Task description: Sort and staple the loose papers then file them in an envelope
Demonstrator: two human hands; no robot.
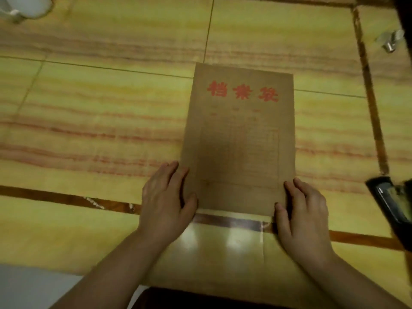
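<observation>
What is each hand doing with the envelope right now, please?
Left hand: open, fingers lying flat on the envelope at its left edge.
Right hand: open, fingers resting on its lower right corner.

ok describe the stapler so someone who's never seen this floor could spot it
Start from the brown envelope with red characters lying on the yellow striped floor tiles, then look right, past the right hand. The stapler lies at the frame's right edge: black and glossy, the only dark tool there.
</observation>
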